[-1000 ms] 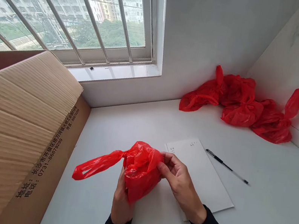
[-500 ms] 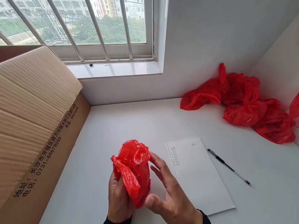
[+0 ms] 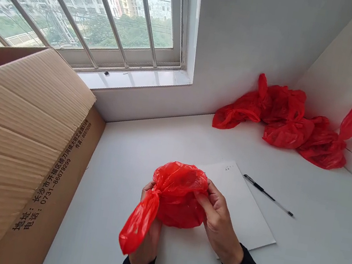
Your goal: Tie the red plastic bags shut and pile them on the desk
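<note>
A red plastic bag (image 3: 182,196), knotted on its left side with a loose tail hanging down, is held up between both my hands over the white table. My left hand (image 3: 148,240) supports it from the left and below, its fingers mostly covered by the bag. With thumb and fingers, my right hand (image 3: 217,218) pinches the bag's right edge. What the bag contains cannot be made out. Beneath and behind the right hand lies a white paper pad (image 3: 247,211) with small handwriting, partly covered by the bag.
A black pen (image 3: 268,195) lies right of the pad. Several knotted red bags (image 3: 289,130) are heaped against the wall at the back right. On the left stands a large cardboard box (image 3: 22,124), below a barred window (image 3: 114,13). The white table (image 3: 119,149) runs to the wall.
My right hand has closed on the bag's right edge. The bag has been turned and spread wider, covering part of the pad, and its knotted tail now hangs down at the left.
</note>
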Action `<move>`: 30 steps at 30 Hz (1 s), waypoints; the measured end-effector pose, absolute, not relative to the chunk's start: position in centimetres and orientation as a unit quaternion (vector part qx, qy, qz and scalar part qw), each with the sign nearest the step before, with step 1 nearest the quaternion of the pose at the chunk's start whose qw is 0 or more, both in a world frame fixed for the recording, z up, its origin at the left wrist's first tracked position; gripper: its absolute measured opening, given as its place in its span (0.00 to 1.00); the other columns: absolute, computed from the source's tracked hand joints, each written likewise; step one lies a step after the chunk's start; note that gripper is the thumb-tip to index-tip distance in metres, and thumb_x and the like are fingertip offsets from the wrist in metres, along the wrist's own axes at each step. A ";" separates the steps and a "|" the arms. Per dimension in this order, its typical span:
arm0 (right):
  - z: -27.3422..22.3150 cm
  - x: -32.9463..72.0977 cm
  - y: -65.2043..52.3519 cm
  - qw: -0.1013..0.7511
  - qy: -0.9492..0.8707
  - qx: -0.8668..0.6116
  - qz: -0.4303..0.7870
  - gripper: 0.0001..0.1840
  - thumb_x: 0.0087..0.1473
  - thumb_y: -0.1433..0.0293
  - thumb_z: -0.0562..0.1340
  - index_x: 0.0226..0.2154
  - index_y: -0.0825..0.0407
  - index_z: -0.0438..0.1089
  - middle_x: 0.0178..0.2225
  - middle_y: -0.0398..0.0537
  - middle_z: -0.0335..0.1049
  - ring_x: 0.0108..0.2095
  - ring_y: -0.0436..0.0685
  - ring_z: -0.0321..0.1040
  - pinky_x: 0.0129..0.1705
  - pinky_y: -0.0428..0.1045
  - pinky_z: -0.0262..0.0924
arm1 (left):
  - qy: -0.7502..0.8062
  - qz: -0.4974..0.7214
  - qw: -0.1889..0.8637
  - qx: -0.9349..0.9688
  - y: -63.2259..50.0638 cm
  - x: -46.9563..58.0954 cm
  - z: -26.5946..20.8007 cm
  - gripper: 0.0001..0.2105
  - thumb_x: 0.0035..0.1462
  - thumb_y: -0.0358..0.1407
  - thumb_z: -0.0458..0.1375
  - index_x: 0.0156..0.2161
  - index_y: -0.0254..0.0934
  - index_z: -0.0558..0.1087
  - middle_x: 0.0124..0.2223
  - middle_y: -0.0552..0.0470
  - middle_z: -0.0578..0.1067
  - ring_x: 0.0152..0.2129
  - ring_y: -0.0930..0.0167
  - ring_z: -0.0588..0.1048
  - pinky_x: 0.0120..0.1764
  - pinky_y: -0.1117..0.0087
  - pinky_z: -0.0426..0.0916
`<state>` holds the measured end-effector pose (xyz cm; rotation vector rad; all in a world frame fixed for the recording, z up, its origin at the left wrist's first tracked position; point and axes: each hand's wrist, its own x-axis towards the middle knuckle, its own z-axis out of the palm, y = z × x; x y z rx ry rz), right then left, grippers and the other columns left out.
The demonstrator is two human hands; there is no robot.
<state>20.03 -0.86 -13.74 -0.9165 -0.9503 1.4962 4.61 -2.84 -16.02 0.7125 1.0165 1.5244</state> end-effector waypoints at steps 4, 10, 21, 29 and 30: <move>-13.7 20.2 -0.7 0.533 -0.362 -0.386 0.660 0.18 0.66 0.53 0.58 0.50 0.46 0.70 0.46 0.48 0.75 0.42 0.59 0.73 0.42 0.51 0.69 | 0.405 0.608 0.634 0.252 -2.8 4.6 -15.0 0.20 0.63 0.49 0.58 0.54 0.41 0.75 0.50 0.44 0.78 0.47 0.58 0.76 0.48 0.60 0.73; -13.9 20.2 -0.5 0.492 -0.400 -0.370 0.679 0.15 0.60 0.57 0.67 0.44 0.48 0.73 0.40 0.46 0.76 0.38 0.56 0.71 0.40 0.49 0.66 | 0.454 0.571 0.607 0.315 -2.3 4.5 -14.7 0.18 0.55 0.42 0.68 0.50 0.39 0.77 0.49 0.43 0.79 0.44 0.60 0.78 0.46 0.64 0.73; -15.0 20.6 -0.4 0.480 -0.398 -0.416 0.662 0.20 0.64 0.54 0.61 0.30 0.51 0.68 0.29 0.41 0.69 0.29 0.51 0.61 0.31 0.46 0.57 | 0.485 0.555 0.597 0.316 -2.5 5.2 -16.1 0.11 0.46 0.37 0.73 0.34 0.38 0.78 0.25 0.56 0.75 0.25 0.70 0.75 0.29 0.72 0.70; -13.8 20.2 -0.6 0.420 -0.484 -0.349 0.684 0.19 0.66 0.52 0.58 0.49 0.48 0.73 0.43 0.47 0.73 0.43 0.57 0.70 0.49 0.52 0.65 | 0.477 0.635 0.586 0.161 -2.1 3.9 -16.1 0.21 0.55 0.50 0.67 0.49 0.40 0.77 0.40 0.49 0.82 0.41 0.62 0.80 0.42 0.65 0.75; -13.8 20.2 -0.6 0.411 -0.492 -0.346 0.685 0.19 0.65 0.53 0.60 0.48 0.48 0.73 0.42 0.47 0.73 0.42 0.57 0.70 0.49 0.52 0.66 | 0.479 0.633 0.588 0.156 -2.1 3.8 -15.9 0.21 0.58 0.51 0.65 0.49 0.40 0.77 0.40 0.48 0.82 0.42 0.61 0.80 0.43 0.64 0.76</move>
